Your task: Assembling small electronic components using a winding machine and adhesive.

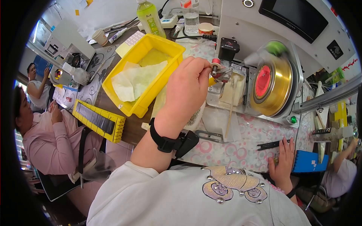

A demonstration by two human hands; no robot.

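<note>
Near right: right hand (282, 161) laid flat, fingers loosely spread by black tweezers (272, 145), nothing visibly held. Farther, centre: left hand (189, 81) pinching beside small metal fixture (224, 76); hold unclear. Probably stiff; best gripped by red-capped knob (215, 61).

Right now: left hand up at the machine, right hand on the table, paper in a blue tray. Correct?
Not quite: the tray is yellow, not blue; see head view. The paper, left hand and right hand are as you say.
</note>
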